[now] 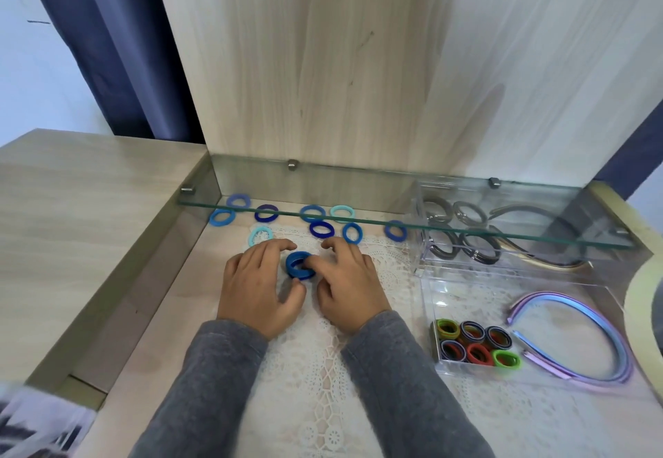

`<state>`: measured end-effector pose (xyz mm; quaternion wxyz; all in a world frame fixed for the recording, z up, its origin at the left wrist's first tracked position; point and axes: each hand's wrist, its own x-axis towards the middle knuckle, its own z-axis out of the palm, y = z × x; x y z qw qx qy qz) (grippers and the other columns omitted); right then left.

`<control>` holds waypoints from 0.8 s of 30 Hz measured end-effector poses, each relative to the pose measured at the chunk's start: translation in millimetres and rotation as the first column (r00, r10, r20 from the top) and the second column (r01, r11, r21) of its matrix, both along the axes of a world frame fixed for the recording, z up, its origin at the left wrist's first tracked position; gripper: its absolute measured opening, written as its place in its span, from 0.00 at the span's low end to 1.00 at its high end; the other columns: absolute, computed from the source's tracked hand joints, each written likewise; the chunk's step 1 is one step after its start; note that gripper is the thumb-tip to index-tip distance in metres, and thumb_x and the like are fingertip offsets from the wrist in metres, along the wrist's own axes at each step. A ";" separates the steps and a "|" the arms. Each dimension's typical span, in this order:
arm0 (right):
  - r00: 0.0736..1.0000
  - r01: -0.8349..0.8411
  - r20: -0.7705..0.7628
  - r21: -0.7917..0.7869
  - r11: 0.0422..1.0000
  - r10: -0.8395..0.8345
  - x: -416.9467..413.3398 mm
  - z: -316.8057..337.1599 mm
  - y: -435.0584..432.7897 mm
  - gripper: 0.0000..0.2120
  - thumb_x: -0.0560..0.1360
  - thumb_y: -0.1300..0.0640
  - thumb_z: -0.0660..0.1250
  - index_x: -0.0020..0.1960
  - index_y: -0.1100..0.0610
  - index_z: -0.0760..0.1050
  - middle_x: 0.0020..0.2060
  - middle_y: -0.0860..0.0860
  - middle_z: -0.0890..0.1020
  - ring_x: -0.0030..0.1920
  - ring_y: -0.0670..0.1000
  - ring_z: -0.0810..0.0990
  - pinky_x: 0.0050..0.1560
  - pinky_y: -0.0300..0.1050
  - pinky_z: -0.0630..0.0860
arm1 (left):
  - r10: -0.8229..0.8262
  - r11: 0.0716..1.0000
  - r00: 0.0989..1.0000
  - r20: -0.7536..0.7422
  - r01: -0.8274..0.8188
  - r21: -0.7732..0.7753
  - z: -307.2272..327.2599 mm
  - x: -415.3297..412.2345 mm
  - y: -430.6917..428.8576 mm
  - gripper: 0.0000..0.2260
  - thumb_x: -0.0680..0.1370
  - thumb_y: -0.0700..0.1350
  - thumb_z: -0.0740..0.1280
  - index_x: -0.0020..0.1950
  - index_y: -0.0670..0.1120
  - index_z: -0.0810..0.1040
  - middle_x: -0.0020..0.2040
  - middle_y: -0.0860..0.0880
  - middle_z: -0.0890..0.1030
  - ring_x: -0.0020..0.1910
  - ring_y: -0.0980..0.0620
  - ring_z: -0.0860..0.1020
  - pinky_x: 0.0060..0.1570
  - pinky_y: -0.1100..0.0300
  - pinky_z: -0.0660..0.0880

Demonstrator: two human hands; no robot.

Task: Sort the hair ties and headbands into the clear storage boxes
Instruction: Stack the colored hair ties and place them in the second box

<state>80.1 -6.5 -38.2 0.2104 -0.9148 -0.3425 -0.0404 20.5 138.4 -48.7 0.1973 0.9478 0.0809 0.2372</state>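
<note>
A small stack of blue hair ties (300,266) stands on the lace mat between my hands. My left hand (258,285) curls against its left side, and my right hand (349,283) pinches its right edge with thumb and fingers. Several loose blue and teal hair ties (321,228) lie scattered behind, partly under a glass shelf. At the right, a near clear box (466,299) holds green, red and dark hair ties (475,344) and pastel headbands (581,335). A far clear box (421,239) holds dark ties and dark headbands (538,239).
A glass shelf (466,226) on metal pegs spans the recess above the far ties and far box. A wooden back panel (323,81) rises behind. A raised wooden ledge (71,213) borders the left side. A round cream rim (636,299) intrudes at the right edge.
</note>
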 end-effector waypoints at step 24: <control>0.994 0.003 0.106 -0.268 0.964 0.027 -24.1 35.6 -42.5 0.13 0.77 0.54 0.62 0.60 0.50 0.78 0.59 0.52 0.71 0.63 0.56 0.64 0.60 0.52 0.64 | -0.056 0.959 0.998 -0.021 0.059 0.276 1.9 -21.1 -38.2 0.22 0.66 0.52 0.58 0.57 0.52 0.80 0.47 0.56 0.83 0.49 0.53 0.80 0.56 0.53 0.61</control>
